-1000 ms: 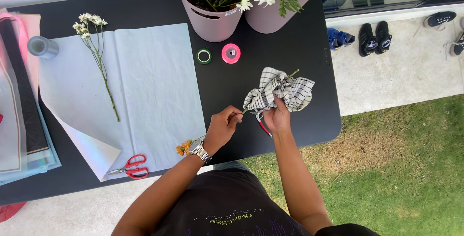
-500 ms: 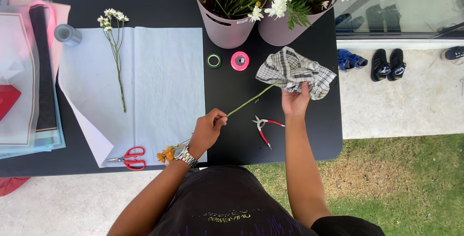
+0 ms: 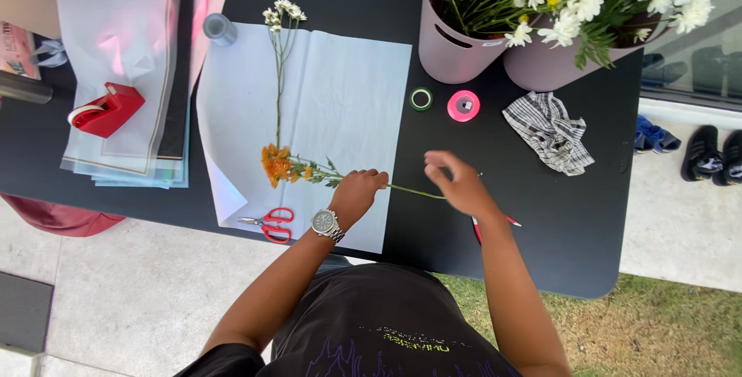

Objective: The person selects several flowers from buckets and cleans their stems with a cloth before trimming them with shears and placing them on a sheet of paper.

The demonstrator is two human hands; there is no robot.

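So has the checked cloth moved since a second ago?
Yes. The checked cloth left the right hand and lies by the pink tape roll, nearer the pots.

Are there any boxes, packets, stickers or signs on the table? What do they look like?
Printed packet: far left edge of the table, flat, tan with pinkish print, cut off by the frame.
Small label: on the pink bucket at the table's back, a pale strip, too small to make out.
No signs or screens.
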